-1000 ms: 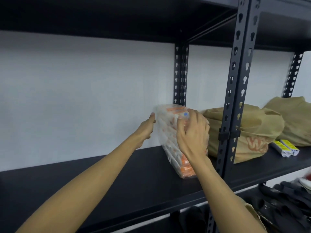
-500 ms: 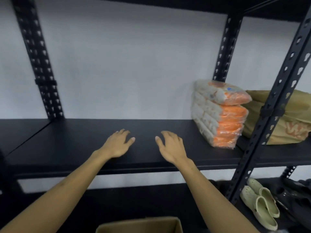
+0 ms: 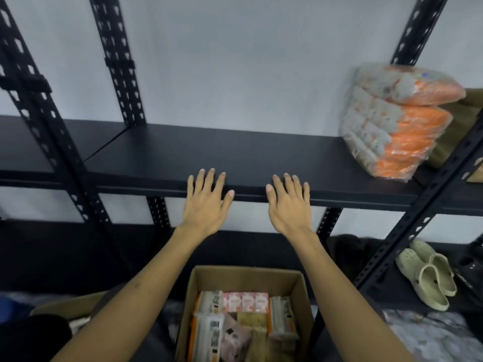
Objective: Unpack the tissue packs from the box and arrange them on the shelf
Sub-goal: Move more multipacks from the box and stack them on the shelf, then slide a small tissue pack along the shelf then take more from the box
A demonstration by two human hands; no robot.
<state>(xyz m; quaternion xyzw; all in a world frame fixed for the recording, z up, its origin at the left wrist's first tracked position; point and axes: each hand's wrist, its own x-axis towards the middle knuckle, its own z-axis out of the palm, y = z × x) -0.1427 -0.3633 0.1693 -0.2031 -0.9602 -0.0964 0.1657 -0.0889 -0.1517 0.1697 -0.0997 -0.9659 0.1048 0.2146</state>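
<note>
While our left hand [image 3: 206, 202] & right hand [image 3: 288, 205] hang spread, empty, apart over the box [image 3: 303, 286], one pack [image 3: 392, 126] sits on the shelf [image 3: 235, 152]; it leans, prob could topple w/ a bump.

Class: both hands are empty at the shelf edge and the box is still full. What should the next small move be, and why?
Probably lower both hands into the cardboard box and grasp one tissue pack. The left hand and right hand are open and hold nothing, one orange bundle already stands on the shelf, and bare shelf remains beside it.
</note>
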